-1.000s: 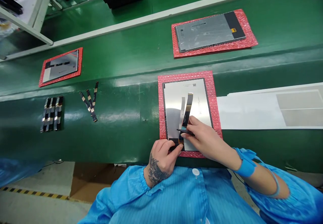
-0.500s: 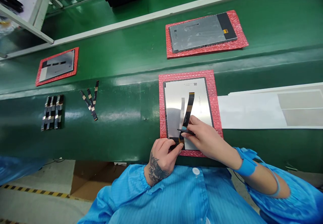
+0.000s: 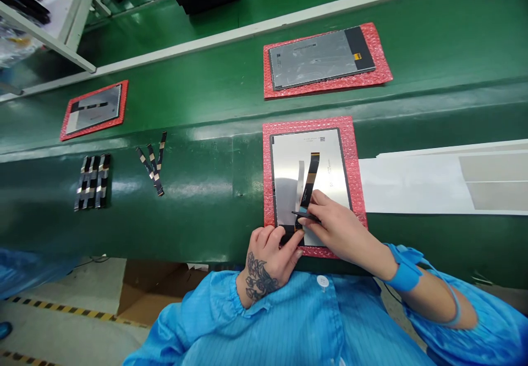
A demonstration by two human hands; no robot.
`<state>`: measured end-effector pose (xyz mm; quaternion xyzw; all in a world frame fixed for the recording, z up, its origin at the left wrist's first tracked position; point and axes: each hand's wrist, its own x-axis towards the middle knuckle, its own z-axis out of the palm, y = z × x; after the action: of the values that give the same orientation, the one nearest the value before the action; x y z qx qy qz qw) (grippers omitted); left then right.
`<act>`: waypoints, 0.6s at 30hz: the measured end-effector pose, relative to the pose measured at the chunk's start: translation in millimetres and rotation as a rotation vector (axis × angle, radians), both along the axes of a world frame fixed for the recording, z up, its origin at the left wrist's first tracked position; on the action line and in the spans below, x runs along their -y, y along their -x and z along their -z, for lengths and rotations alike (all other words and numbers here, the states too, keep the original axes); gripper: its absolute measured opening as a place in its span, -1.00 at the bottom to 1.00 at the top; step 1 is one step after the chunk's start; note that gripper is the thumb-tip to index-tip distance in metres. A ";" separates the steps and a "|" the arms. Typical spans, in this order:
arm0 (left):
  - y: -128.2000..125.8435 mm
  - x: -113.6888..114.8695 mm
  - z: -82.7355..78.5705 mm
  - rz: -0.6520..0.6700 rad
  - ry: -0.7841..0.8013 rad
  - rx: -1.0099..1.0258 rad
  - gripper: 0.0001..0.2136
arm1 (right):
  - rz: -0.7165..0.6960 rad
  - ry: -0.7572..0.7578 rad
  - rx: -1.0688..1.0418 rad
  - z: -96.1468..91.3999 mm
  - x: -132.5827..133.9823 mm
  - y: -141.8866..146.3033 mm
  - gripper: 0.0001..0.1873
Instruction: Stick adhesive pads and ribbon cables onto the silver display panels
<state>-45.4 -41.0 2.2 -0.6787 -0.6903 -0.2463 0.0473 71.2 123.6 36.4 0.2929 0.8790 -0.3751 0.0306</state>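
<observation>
A silver display panel (image 3: 286, 181) lies face down on a red bubble-wrap pad (image 3: 313, 126). A black-and-gold flat flex cable (image 3: 311, 181) lies across it, running down towards my hands. My right hand (image 3: 336, 228) holds black tweezers (image 3: 306, 217), their tips at the cable's lower part. My left hand (image 3: 268, 258) curls over a dark flex strip (image 3: 287, 237) at the panel's lower edge, with the thumb beside it. My fingers hide the strip's end and the cable's lower end.
The pad sits on a green workbench (image 3: 206, 190). Two more panels on red pads (image 3: 325, 63) lie beyond it. Several flex cables lie in a group (image 3: 93, 181) and a loose bunch (image 3: 153, 162) to the left. White sheets (image 3: 416, 184) lie to the right.
The whole view has slid slightly, with the far panel shifting left. My hands, the tweezers and the cable keep nearly the same places on the panel.
</observation>
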 end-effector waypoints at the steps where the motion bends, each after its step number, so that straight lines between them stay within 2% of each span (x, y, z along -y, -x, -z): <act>1: -0.5 -0.8 -1.0 -0.009 0.024 0.029 -0.71 | 0.023 -0.031 0.031 -1.5 0.9 -0.1 -0.85; 3: 0.2 -0.9 -2.6 -0.020 0.051 0.104 -0.70 | 0.149 -0.124 0.057 -4.1 2.9 -5.1 -0.92; 7: 10.6 10.0 -5.5 -0.084 0.048 0.315 -0.66 | 0.432 -0.264 0.028 -8.4 9.5 -40.7 -0.70; 9: 17.9 19.5 -7.4 -0.180 0.058 0.463 -0.63 | 0.525 -0.216 0.043 -9.5 14.6 -66.5 -0.62; 12: 27.4 28.2 -11.7 -0.276 0.049 0.731 -0.56 | 0.682 -0.016 0.131 -6.8 21.5 -99.2 -0.59; 15: 35.5 19.6 -19.0 -0.222 0.095 0.838 -0.42 | 0.740 0.168 0.146 4.9 21.0 -114.6 -0.61; 18: 43.8 -4.3 -28.3 -0.166 0.221 0.923 -0.43 | 0.722 0.189 0.065 26.0 12.7 -115.4 -0.65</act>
<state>-89.2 -36.7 30.5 -0.4422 -0.7130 -0.4422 -0.3171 186.7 110.8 10.4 0.5917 0.6790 -0.4319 -0.0491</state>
